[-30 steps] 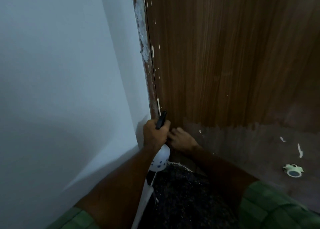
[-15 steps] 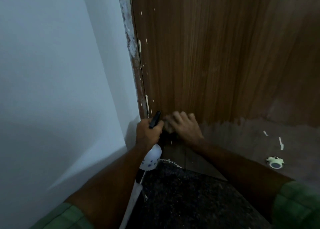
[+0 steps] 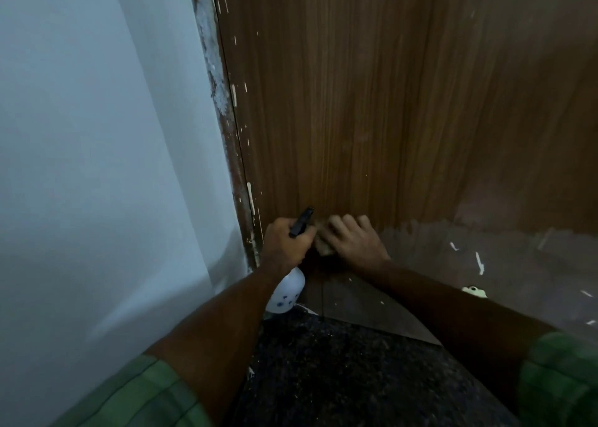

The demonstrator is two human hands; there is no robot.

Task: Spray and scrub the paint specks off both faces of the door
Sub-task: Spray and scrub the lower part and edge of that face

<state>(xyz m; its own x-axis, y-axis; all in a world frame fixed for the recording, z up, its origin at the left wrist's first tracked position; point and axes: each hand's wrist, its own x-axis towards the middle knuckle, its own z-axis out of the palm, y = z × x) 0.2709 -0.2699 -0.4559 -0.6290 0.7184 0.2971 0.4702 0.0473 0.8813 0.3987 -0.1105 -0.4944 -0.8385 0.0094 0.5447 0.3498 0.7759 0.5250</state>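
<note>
The brown wood-grain door [image 3: 388, 103] fills the upper right, with white paint specks along its left edge near the frame. My left hand [image 3: 284, 244] grips a white spray bottle [image 3: 286, 292] by its black trigger head, low at the door's bottom left corner. Just right of it, my right hand [image 3: 351, 242] presses a tan scrub pad [image 3: 323, 248] flat against the bottom of the door. Most of the pad is hidden under my fingers.
A pale wall [image 3: 97, 168] stands on the left, meeting a paint-smeared door frame [image 3: 226, 119]. The brown floor [image 3: 485, 258] at right carries white paint marks and a roll of tape [image 3: 474, 291], partly hidden by my right forearm. Dark speckled floor [image 3: 339, 362] lies below.
My right hand has moved up from beside the bottle and spread flat on the pad against the door's bottom. The view has shifted slightly; the left hand keeps its grip.
</note>
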